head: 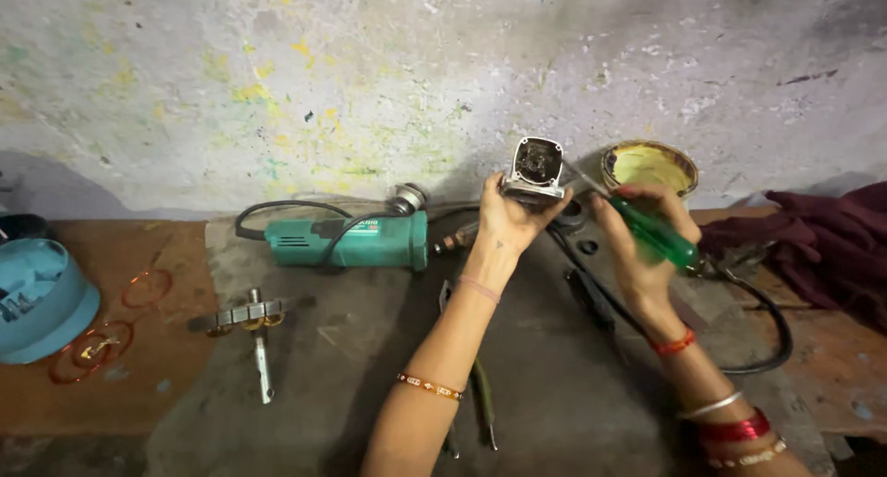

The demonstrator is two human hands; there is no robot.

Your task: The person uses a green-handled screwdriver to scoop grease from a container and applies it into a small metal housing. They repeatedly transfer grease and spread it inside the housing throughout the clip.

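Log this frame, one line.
left hand: holds grey gear housing | right hand: green screwdriver, tip at housing | green grinder: on bench

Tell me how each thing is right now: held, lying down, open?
Left hand: gripping the grey metal gear housing, its open end facing the camera.
Right hand: gripping a green-handled screwdriver, tip towards the housing.
Green angle grinder: lying on its side, untouched.
Yellow-stained tin: open, upright.
Blue container: open.
Copper wire coils: lying flat.
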